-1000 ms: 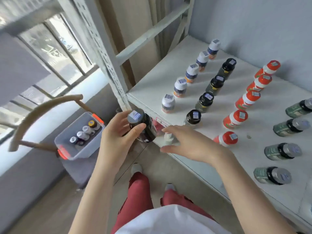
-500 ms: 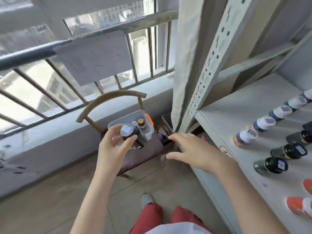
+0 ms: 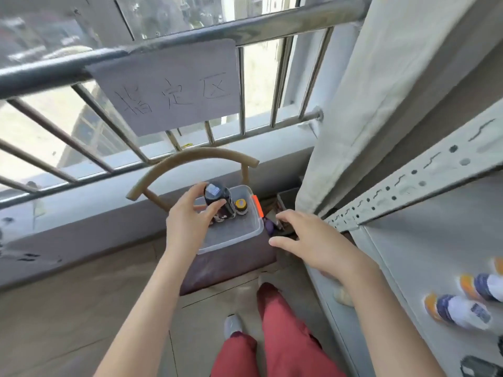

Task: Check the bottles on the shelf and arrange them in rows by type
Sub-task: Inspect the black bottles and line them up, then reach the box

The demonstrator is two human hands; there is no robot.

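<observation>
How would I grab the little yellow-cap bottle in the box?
Probably by its cap, pinched from straight above. The yellow-cap bottle stands upright in the box, whose walls block its sides, and the left hand holding the dark bottle crowds one side.

Handwritten paper sign (image 3: 166, 88) hangs on window railing (image 3: 272, 28); curved-back chair (image 3: 190, 157) below; curtain (image 3: 381, 77) right.

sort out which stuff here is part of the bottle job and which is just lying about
Job: dark bottle gripped by the left hand; clear bin with a yellow-capped bottle inside; white bottles on the shelf.
Lying about: paper sign on the railing; curtain; chair under the bin.
</observation>
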